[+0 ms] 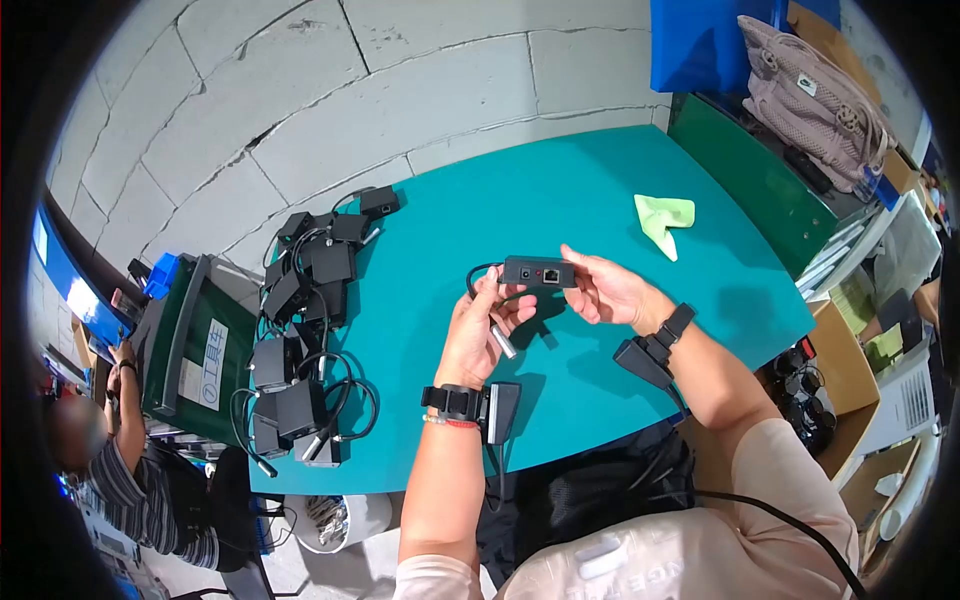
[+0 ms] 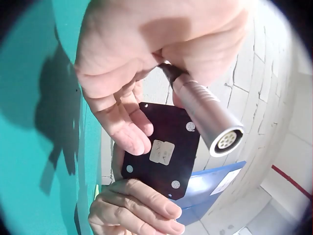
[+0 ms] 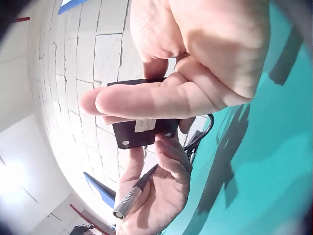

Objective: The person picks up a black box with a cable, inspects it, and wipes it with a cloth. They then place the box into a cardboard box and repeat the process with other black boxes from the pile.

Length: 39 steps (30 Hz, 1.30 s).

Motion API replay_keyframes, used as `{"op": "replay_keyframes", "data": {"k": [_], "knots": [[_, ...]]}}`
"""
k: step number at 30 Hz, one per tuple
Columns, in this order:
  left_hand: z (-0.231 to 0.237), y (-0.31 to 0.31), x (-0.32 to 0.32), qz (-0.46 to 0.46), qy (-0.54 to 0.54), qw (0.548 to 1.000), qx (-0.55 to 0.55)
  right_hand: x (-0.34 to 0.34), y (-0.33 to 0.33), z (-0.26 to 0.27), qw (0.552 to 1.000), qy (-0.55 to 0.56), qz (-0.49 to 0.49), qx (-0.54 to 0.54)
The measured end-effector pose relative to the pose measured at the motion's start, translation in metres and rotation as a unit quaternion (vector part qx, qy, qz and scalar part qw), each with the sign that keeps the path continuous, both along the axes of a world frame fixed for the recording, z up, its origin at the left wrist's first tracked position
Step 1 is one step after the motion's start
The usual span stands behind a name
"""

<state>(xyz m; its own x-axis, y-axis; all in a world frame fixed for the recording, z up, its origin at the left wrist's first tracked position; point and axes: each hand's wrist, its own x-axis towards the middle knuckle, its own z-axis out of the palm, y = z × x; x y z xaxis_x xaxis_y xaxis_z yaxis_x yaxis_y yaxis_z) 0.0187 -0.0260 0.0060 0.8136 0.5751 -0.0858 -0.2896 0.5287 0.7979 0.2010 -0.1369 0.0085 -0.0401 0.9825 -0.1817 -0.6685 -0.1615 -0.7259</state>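
Note:
Both hands hold a small black box [image 1: 538,270] above the teal table [image 1: 570,385]. Its port face, with a round socket, a red spot and a network jack, shows in the head view. Thumb and fingers of the left hand [image 1: 478,335] grip the left end. The right hand [image 1: 615,290] pinches the opposite end. In the left wrist view the box's flat underside carries a small pale label [image 2: 162,152] and round pads near its corners. A black cable [image 1: 471,279] loops from the box behind the left hand, and its silver round plug [image 2: 208,115] hangs by the palm.
Several black boxes with tangled cables [image 1: 330,262] lie along the table's left side. A light green cloth [image 1: 665,222] lies at the back right. A dark green cabinet [image 1: 205,345], a white bin [image 1: 365,522] and another person [image 1: 150,490] are at the left; a cardboard box [image 1: 848,370] stands right.

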Motion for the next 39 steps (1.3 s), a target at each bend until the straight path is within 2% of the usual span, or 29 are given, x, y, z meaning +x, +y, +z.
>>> {"op": "replay_keyframes", "data": {"k": [5, 11, 17, 23, 25, 26, 28, 30, 35, 36, 38, 39], "knots": [[0.001, -0.003, -0.001, -0.001, 0.006, 1.0, -0.001, 0.0, 0.0, -0.004, 1.0, 0.005, 0.0, -0.003], [0.003, -0.001, 0.001, -0.01, 0.001, 1.0, 0.018, 0.0, 0.0, 0.005, 0.999, -0.044, -0.026, -0.009], [0.006, -0.005, -0.002, -0.037, 0.013, 0.998, 0.043, 0.003, -0.001, -0.002, 0.996, -0.076, -0.011, 0.047], [0.016, -0.008, -0.003, -0.071, 0.028, 0.997, 0.027, -0.005, -0.002, 0.006, 0.984, -0.163, -0.058, 0.032], [0.013, -0.008, -0.003, -0.064, 0.016, 0.997, 0.036, -0.008, -0.002, 0.009, 0.955, -0.27, -0.1, 0.067], [0.012, -0.007, -0.003, -0.059, 0.003, 0.997, 0.048, -0.007, -0.001, 0.008, 0.955, -0.271, -0.099, 0.068], [0.006, -0.004, -0.001, -0.025, -0.01, 0.997, 0.075, -0.006, 0.001, 0.004, 0.915, -0.367, -0.141, 0.089], [0.002, -0.004, 0.0, 0.027, -0.036, 0.995, 0.086, -0.005, 0.002, 0.0, 0.906, -0.395, -0.126, 0.087], [0.005, -0.002, -0.003, 0.005, 0.001, 0.996, 0.093, -0.003, 0.003, -0.007, 0.886, -0.454, -0.067, 0.063], [0.004, -0.001, -0.002, 0.004, 0.012, 0.996, 0.091, -0.002, 0.005, -0.006, 0.886, -0.454, -0.07, 0.065], [0.004, -0.004, -0.005, -0.004, 0.049, 0.994, 0.097, -0.004, 0.004, -0.007, 0.828, -0.543, -0.095, 0.098], [0.002, -0.003, -0.004, -0.026, 0.068, 0.994, 0.085, -0.009, 0.006, -0.013, 0.838, -0.492, -0.154, 0.177]]}}
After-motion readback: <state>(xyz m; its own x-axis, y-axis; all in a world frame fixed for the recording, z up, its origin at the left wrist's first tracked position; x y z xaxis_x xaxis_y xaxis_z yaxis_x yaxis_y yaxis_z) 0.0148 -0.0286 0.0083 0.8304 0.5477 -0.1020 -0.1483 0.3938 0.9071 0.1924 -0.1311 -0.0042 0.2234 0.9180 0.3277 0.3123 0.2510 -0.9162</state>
